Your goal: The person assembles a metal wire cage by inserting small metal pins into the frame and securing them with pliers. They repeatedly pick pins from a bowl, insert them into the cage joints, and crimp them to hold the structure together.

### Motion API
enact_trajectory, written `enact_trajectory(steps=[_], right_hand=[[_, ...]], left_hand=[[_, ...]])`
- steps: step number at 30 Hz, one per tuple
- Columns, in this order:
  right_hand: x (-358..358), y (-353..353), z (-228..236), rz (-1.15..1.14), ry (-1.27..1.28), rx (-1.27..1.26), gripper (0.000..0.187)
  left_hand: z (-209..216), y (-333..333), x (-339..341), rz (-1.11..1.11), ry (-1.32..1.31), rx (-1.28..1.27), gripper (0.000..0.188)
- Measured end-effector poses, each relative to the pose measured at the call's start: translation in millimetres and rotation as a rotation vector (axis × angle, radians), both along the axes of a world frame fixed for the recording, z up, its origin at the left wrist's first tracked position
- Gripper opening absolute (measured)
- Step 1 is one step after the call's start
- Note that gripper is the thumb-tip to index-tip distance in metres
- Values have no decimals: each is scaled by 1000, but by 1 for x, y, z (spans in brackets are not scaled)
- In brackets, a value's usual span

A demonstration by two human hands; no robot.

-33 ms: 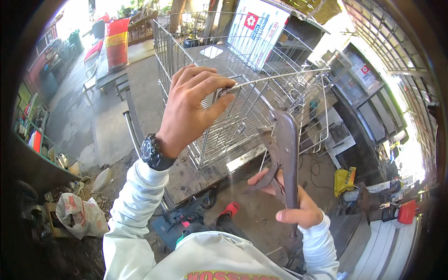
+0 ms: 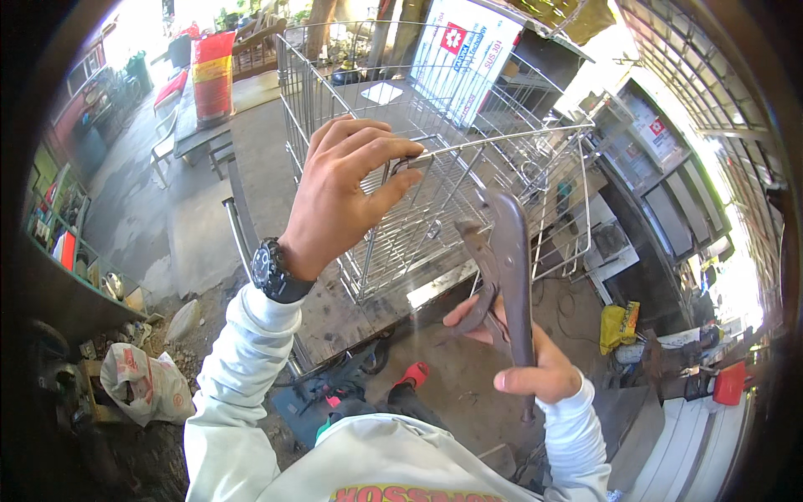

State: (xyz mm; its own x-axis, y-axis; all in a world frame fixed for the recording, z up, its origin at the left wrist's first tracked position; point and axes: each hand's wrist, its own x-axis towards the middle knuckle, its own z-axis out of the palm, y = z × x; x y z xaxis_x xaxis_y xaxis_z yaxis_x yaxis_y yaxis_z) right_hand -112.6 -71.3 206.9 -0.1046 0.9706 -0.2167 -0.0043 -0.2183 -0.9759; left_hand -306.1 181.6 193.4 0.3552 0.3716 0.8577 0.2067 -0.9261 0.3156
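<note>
At wire cage rim [image 2: 485,143], left hand [image 2: 341,182] pinching, pliers [image 2: 517,276] in right hand [image 2: 545,366]

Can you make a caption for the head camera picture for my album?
Left hand on a wire cage, right hand holding big brown pliers, jaws open.

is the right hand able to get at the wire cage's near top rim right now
Likely yes: the right hand, though occupied with the locking pliers, appears below the near top rim, nothing visible blocks it, and the left hand sits further left along that rim.
</note>
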Motion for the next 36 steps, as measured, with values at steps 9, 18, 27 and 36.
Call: enact_trajectory(steps=[9,18,27,36], right_hand=[[22,71,18,245,-94,115,71],[35,84,11,316,-246,169,63],[30,88,3,280,-200,141,59],[27,84,-4,285,-229,193,68]], left_hand=[[1,5,-6,-23,28,-20,34],[5,5,-11,-69,55,-125,31],[18,3,-15,-100,75,-275,33],[16,4,-16,-124,72,-267,38]])
